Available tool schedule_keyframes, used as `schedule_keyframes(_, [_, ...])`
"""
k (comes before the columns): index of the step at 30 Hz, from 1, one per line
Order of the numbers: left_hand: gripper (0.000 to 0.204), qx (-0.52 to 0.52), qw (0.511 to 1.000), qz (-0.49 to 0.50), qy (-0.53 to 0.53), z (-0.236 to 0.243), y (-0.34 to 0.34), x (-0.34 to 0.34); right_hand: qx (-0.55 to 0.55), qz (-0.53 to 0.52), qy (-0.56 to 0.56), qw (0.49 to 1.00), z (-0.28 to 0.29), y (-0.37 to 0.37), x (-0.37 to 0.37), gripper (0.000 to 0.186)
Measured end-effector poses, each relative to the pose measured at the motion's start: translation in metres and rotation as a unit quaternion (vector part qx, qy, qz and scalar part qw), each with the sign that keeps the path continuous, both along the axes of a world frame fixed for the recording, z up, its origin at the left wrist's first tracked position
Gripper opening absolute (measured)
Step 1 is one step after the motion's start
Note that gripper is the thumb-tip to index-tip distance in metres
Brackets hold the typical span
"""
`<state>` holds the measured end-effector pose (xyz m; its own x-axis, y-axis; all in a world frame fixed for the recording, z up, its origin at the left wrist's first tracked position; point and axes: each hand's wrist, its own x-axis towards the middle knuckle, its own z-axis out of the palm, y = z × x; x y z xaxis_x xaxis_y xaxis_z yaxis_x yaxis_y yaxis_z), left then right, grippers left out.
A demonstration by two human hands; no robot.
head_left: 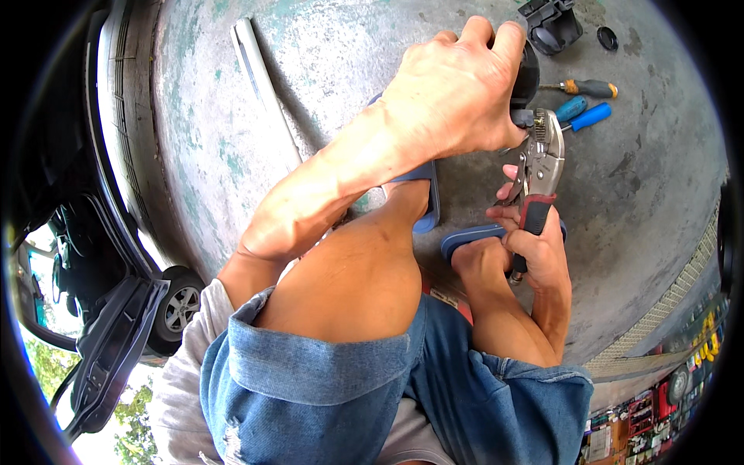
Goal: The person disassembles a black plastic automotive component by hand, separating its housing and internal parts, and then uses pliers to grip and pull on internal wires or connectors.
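Observation:
My left hand [457, 93] is wrapped round a black rounded part [528, 77], most of it hidden behind the fingers. In my right hand [540, 252] are locking pliers [545, 159] with a red and black grip, held upright and pointing away from me. Their toothed jaws sit at a short dark stub [522, 118] at the near end of the black part, close to my left thumb. Whether the jaws are clamped on the stub I cannot tell. The fingers of my right hand reach round the pliers' handles.
An orange and black screwdriver [593, 88] and two blue-handled tools, one a bright blue screwdriver [591, 117], lie right of the part. Beyond are a black plastic housing [554, 31] and a black ring [607, 38]. A long pale bar [263, 89] lies left. A car wheel [180, 308] stands far left.

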<state>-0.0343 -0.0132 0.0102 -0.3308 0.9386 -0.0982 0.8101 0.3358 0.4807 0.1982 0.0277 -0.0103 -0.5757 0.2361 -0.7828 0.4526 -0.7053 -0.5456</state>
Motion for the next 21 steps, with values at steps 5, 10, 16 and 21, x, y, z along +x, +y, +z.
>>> schedule_keyframes(5, [0.067, 0.029, 0.999, 0.002, 0.024, 0.001, -0.001, 0.003, 0.037, 0.023, -0.003, 0.999, 0.002, 0.000, 0.001, 0.082])
schedule_keyframes(10, [0.065, 0.045, 0.998, -0.006, 0.037, 0.000, 0.002, 0.005, 0.132, 0.076, -0.034, 0.988, 0.008, 0.003, -0.001, 0.076])
schedule_keyframes(16, [0.062, 0.021, 0.992, -0.034, 0.116, 0.003, 0.002, 0.006, 0.139, 0.080, -0.046, 0.986, 0.005, 0.002, -0.001, 0.075])
schedule_keyframes(21, [0.062, 0.024, 0.987, -0.058, 0.151, 0.015, 0.003, 0.008, 0.115, 0.059, -0.039, 0.991, 0.004, 0.000, 0.002, 0.076])
